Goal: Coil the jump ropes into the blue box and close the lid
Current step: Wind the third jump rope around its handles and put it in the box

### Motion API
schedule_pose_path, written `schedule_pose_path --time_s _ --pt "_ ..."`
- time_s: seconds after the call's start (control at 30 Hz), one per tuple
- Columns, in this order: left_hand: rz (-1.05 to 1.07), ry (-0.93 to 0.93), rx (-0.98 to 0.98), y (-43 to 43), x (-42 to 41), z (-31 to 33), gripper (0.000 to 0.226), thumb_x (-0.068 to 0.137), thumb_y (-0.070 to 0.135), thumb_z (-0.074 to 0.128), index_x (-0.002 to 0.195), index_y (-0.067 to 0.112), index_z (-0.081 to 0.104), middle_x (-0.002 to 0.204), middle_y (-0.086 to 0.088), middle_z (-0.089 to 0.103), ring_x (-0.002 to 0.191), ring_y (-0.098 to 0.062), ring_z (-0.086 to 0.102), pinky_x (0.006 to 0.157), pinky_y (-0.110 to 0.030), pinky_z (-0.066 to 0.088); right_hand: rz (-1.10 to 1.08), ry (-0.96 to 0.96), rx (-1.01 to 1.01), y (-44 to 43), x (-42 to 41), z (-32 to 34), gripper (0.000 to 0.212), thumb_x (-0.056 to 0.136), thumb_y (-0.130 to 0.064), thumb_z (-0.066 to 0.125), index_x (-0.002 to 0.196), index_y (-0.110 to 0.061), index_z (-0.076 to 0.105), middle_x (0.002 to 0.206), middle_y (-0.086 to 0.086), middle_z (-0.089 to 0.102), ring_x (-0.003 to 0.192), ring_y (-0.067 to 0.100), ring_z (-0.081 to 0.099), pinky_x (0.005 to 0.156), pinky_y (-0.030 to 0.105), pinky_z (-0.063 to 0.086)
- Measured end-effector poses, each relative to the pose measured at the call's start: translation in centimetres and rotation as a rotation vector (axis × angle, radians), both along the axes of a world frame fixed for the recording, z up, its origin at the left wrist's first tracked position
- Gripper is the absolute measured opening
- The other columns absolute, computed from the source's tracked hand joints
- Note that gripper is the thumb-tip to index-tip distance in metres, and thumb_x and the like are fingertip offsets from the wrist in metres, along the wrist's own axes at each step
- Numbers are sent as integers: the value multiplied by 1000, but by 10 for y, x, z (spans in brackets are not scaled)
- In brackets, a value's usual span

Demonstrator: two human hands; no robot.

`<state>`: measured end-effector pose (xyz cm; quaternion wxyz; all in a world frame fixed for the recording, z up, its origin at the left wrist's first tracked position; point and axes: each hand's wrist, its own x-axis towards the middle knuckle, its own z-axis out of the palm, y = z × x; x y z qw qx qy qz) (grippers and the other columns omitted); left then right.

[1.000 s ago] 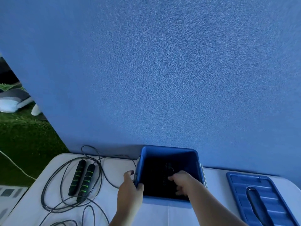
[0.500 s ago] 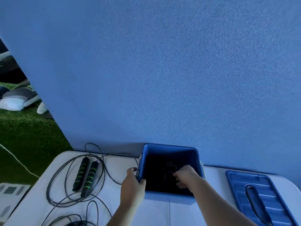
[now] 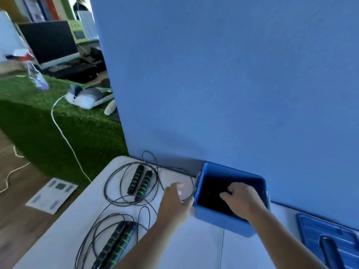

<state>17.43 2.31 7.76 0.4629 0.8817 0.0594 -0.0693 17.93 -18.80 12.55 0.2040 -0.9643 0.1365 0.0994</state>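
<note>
Blue box (image 3: 213,217) is sitting open at the back of the desk (image 3: 204,249), against the blue partition (image 3: 233,84). Its lid (image 3: 330,232) is lying flat on the desk off to the right, apart from it.

We are reaching the right hand (image 3: 240,199) over the near rim into the box, wrist bent, fingers curled down into the dark inside. We cannot tell whether it is grasping anything there. The left hand (image 3: 175,200) is hovering just beside the box's left wall, fingers loose and stretched toward the ropes, blurred, holding nothing.

Two ropes are lying loose on the desk left of the box. The far jump rope (image 3: 140,183) is lying with its two black-and-green handles side by side inside its cable loops. The near jump rope (image 3: 116,243) is lying at the desk's front-left edge, handles also paired.

Against half a second ago, the left hand is no longer gripping the box's left rim, and the right hand is staying inside the box. The view is swinging left, so the near rope's handles and more green turf (image 3: 48,133) are now showing.
</note>
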Motion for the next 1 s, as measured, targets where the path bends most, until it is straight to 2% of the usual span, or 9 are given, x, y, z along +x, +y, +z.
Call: schedule_pose_path --time_s 0.1,0.23,0.37,0.47,0.53,0.63,0.73,0.9,1.0 --pt "6 -73 -37 25 -24 10 48 93 38 64 138 30 49 129 9 52 108 -9 60 93 -27 47 73 -101 39 40 -16 12 30 87 -42 64 102 -17 67 104 1 67 92 23 63 80 32 51" --pt "45 -147 -78 60 -53 21 41 95 37 64 134 34 52 128 17 52 105 -2 59 78 -12 41 165 -217 158 95 -38 18 36 87 -40 68 116 -19 69 117 0 66 105 20 63 89 29 50" --pt "116 -145 -121 100 -75 18 28 94 33 66 121 37 58 121 20 57 104 7 55 78 -7 38 292 -301 219 144 -54 4 35 87 -41 69 115 -20 69 114 -4 67 103 17 65 91 30 52" --pt "145 -121 9 131 -86 5 21 94 31 62 114 35 59 110 19 58 97 4 54 72 -6 36 369 -325 266 173 -62 -16 27 88 -35 68 111 -21 70 108 -6 68 99 13 66 87 30 54" --pt "182 -103 68 150 -92 -8 14 90 28 60 104 31 60 98 17 58 90 1 54 73 -12 40 420 -318 297 191 -66 -30 19 90 -30 66 106 -21 70 104 -7 68 95 11 65 83 27 53" --pt "232 -43 86 176 -102 -33 18 89 28 61 106 36 61 106 16 63 105 -4 60 88 -25 50 481 -282 359 212 -72 -57 13 90 -23 64 101 -20 70 97 -7 68 87 9 65 79 26 54" --pt "255 0 148 195 -110 -56 25 92 26 62 116 30 63 115 14 62 113 -5 58 93 -21 46 509 -190 413 232 -76 -85 14 90 -22 62 101 -19 70 95 -7 66 83 7 63 78 26 54" --pt "234 88 231 209 -110 -79 31 96 22 56 127 27 59 129 13 57 124 -8 51 96 -19 42 448 -5 386 260 -76 -118 16 92 -27 61 107 -22 64 101 -11 59 83 4 57 69 15 45" --pt "213 140 238 212 -106 -88 36 97 23 53 133 26 57 136 9 56 125 -13 53 99 -26 45 280 88 398 275 -73 -129 13 88 -32 65 96 -24 59 103 -8 57 84 11 58 64 24 45"
